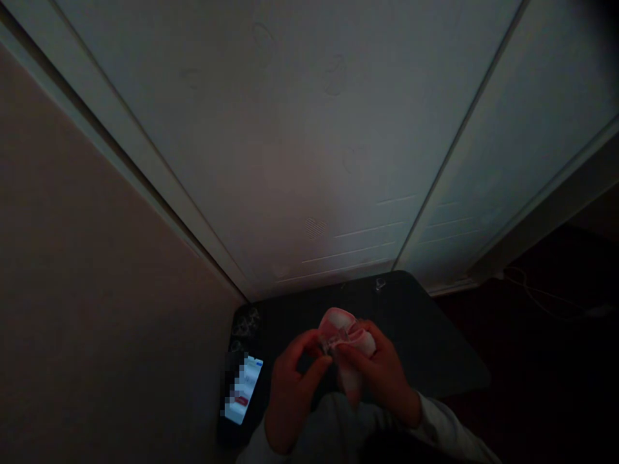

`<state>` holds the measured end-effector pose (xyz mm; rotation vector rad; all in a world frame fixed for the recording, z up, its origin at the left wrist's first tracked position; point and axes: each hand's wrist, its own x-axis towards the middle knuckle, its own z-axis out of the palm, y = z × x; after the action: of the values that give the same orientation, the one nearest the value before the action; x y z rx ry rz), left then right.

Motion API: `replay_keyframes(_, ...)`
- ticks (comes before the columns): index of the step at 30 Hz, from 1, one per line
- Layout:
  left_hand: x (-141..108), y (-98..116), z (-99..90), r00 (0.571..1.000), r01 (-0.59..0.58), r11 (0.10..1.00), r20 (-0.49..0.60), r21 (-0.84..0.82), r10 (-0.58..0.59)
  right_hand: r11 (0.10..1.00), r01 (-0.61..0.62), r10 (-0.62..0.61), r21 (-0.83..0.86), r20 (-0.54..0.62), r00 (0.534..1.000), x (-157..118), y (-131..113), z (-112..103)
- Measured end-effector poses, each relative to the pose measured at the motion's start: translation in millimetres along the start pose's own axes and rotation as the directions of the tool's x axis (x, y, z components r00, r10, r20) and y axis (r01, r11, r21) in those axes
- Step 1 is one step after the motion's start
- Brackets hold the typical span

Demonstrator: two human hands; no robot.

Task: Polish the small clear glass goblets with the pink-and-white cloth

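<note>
A pink and white item (pixel 337 318) with a folded or petal-like shape is held up between my two hands, over a dark table. My right hand (pixel 382 367) wraps round its right side, thumb across the front. From the left, my left hand (pixel 296 380) pinches with thumb and forefinger at a small clear piece (pixel 329 343) against the item's left side. Dim light hides the exact shape of that clear piece.
The dark table (pixel 435 341) has rounded corners. On its left lies a lit phone (pixel 246 390), with several clear small objects (pixel 246 321) behind it. Another clear piece (pixel 380 283) sits near the back edge. A pale panelled surface (pixel 290 161) rises behind; a wall stands left.
</note>
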<state>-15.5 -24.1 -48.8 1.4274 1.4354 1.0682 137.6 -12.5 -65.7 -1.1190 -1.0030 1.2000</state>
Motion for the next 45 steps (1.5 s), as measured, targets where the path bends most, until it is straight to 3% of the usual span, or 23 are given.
replay_keyframes(4,0.6,-1.4,-0.8,0.999,0.044,0.997,0.031,-0.06,-0.042,1.0,0.0,0.0,-0.016,0.019,1.0,-0.6,-1.5,1.1)
replay_keyframes(9,2.8,3.0,-0.9,0.995,0.094,0.981,0.056,-0.169,-0.086,0.988,0.123,-0.123,-0.095,0.007,0.992,-0.3,-1.4,1.3)
replay_keyframes(13,3.8,5.8,0.6,0.991,0.1,0.967,0.111,-0.234,-0.076,0.985,0.133,-0.131,-0.108,0.019,0.991,-0.9,-2.4,1.0)
replay_keyframes(20,1.8,9.8,5.4,0.979,0.072,0.981,0.201,-0.181,-0.035,0.983,0.114,-0.111,-0.142,0.025,0.993,-1.5,-0.6,-0.6)
replay_keyframes(31,0.0,4.6,6.4,0.982,0.079,0.99,0.181,-0.115,-0.057,0.95,0.275,-0.265,-0.145,0.088,0.96,-0.1,3.0,-0.6)
replay_keyframes(34,-0.1,2.4,7.4,0.99,0.117,0.982,0.091,-0.152,-0.104,0.968,0.212,-0.204,-0.135,0.07,0.976,0.4,6.9,-1.4)
replay_keyframes(36,0.3,-0.9,7.8,0.994,0.108,0.971,0.046,-0.211,-0.101,0.989,0.107,-0.104,-0.101,0.033,0.994,0.9,9.3,-1.2)
replay_keyframes(40,1.6,-9.6,9.0,0.997,0.044,0.967,0.075,-0.251,-0.026,0.994,-0.104,0.104,0.02,-0.022,0.994,2.9,10.4,0.7)
replay_keyframes(45,3.3,-8.8,9.6,0.999,-0.004,0.995,0.051,-0.096,0.009,0.993,-0.106,0.108,0.045,-0.046,0.993,4.6,10.3,1.6)
